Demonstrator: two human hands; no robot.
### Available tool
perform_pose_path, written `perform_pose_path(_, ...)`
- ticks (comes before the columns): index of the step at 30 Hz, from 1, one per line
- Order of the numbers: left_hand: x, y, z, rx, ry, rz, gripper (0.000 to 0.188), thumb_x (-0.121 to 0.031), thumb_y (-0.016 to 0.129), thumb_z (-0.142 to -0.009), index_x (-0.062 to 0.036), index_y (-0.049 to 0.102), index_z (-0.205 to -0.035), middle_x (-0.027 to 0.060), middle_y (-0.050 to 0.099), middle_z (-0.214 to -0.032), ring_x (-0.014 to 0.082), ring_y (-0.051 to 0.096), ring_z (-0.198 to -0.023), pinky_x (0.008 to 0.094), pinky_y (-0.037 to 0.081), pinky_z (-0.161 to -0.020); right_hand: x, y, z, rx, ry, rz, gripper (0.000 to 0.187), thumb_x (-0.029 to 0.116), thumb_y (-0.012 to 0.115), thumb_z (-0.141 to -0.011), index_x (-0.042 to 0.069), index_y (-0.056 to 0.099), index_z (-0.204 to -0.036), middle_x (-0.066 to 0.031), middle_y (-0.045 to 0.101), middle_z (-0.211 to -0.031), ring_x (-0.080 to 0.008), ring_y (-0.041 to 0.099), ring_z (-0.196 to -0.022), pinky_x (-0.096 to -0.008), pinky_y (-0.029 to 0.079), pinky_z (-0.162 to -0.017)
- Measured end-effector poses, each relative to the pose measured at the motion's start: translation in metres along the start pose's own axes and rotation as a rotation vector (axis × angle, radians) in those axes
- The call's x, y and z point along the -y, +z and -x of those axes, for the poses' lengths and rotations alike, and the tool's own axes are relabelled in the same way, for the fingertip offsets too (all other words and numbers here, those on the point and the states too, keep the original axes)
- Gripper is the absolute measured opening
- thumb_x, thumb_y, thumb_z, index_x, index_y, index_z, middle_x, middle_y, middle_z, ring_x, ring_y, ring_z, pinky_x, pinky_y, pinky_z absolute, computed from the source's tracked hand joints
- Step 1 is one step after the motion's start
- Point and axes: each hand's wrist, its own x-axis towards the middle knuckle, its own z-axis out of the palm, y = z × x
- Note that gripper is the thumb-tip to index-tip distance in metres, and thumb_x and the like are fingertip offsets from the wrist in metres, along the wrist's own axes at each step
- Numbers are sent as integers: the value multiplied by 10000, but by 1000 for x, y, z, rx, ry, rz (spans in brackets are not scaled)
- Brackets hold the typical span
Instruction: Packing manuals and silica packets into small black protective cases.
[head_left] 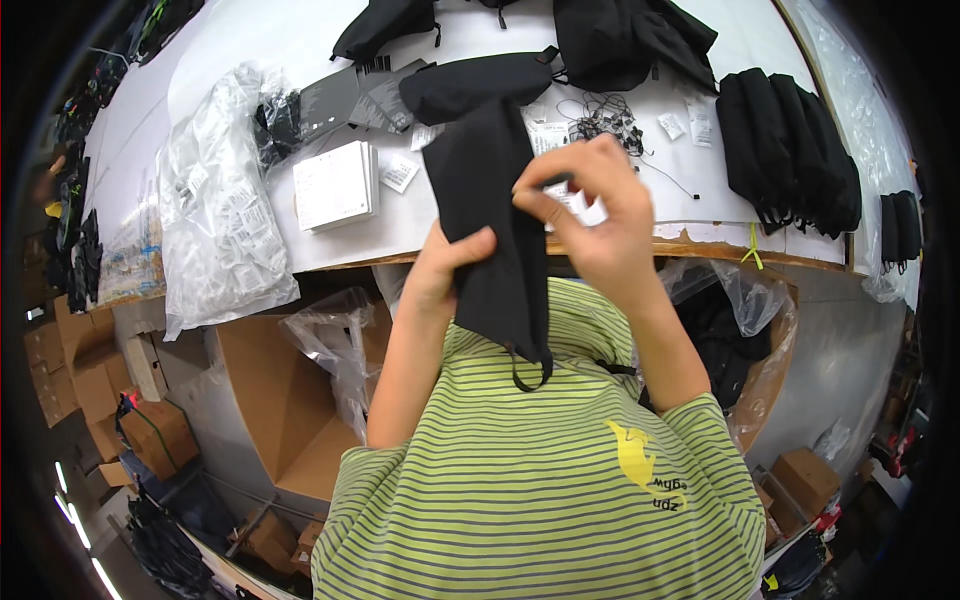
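A flat black fabric pouch (490,230) hangs before my chest, with a small loop at its lower end. My left hand (445,265) is closed on the pouch's left edge, thumb on top and fingers behind it. At the pouch's right side, my right hand (600,210) pinches thumb and forefinger together against the cloth. What lies between those fingertips is too small to make out. White labels (585,207) show below the right forefinger; I cannot tell whether they are held. Beyond the hands, another black pouch (480,85) lies on the white table (350,250).
To the left are a stack of white cards (335,187) and a clear plastic bag of labels (225,210). Tangled black cords (608,122) lie behind my right hand. Several folded black items (785,150) sit at the right. Below the table stands an open cardboard box (270,390).
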Motion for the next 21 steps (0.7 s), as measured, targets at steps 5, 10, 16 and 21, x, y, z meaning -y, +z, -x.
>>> perform_pose_path(5, -1, 2, -2, 26, 49, -51, 539, -131, 733, -751, 40, 499, -1205, 107, 618, -1050, 181, 628, -923, 289, 511, -817, 2, -4, 12, 15, 82, -34, 105, 58, 724, -722, 96, 651, -787, 45, 630, -771, -138, 425, -680, -240, 336, -519)
perform_pose_path(10, -12, 13, -3, 20, -24, -73, 487, -128, 706, -780, 40, 509, -1192, 103, 628, -1028, 173, 637, -896, 286, 525, -792, 2, -2, 15, -78, 42, -38, 124, 23, 722, -722, 88, 646, -797, 28, 638, -802, -136, 469, -713, -237, 370, -539)
perform_pose_path(16, -2, 23, 1, -50, -6, 121, 409, -139, 685, -818, 32, 536, -1158, 99, 639, -1006, 163, 651, -854, 280, 544, -760, -3, -3, 21, -42, 26, -63, 186, -9, 701, -732, 77, 622, -878, -5, 639, -876, -138, 519, -767, -240, 407, -592)
perform_pose_path(21, 1, 22, 1, -52, 11, 134, 399, -136, 688, -817, 33, 540, -1148, 99, 640, -996, 160, 650, -850, 284, 543, -762, -5, -8, 23, 103, 160, -310, 279, -13, 624, -742, 85, 568, -997, -18, 568, -1048, -133, 517, -837, -262, 423, -686)
